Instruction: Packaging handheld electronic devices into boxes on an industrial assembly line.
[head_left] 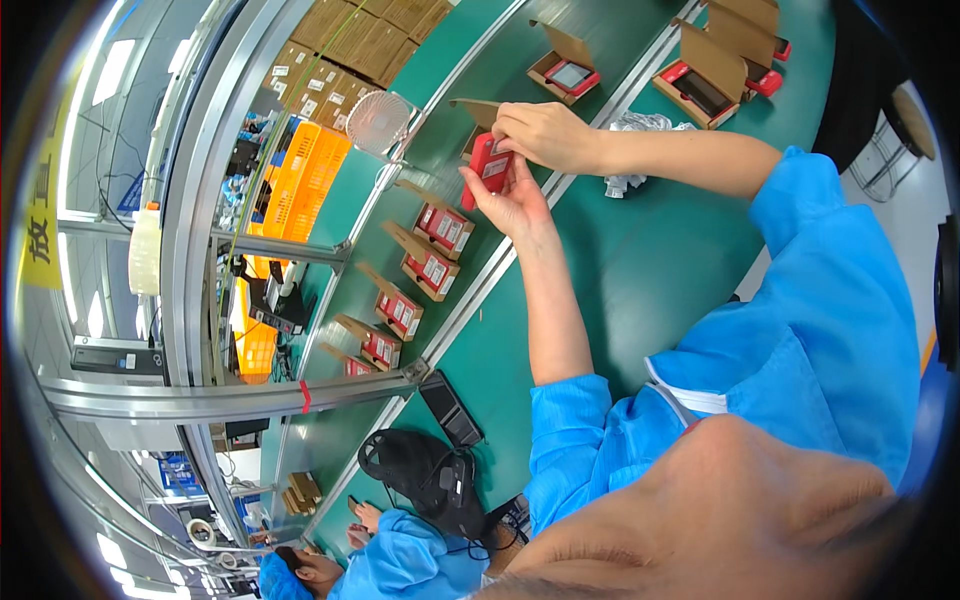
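Palm up, your left hand (515,208) grips the red rectangular device (488,168) between thumb and fingers, toward the bench's (640,270) far edge; your right hand (545,132), knuckles up, pinches the device's upper end.

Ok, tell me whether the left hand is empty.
No, the left hand grips a white-labelled red device.

I have a red, slab-shaped, plastic-looking device with rounded corners (485,165) raised in my left hand (515,205), cradled between the thumb on one long edge and the fingers on the other. It stands tilted, its lower end above my left palm. A white rectangular paper-like label (496,168) shows on it, just below the bent fingertips of my right hand (545,135), at its upper part.
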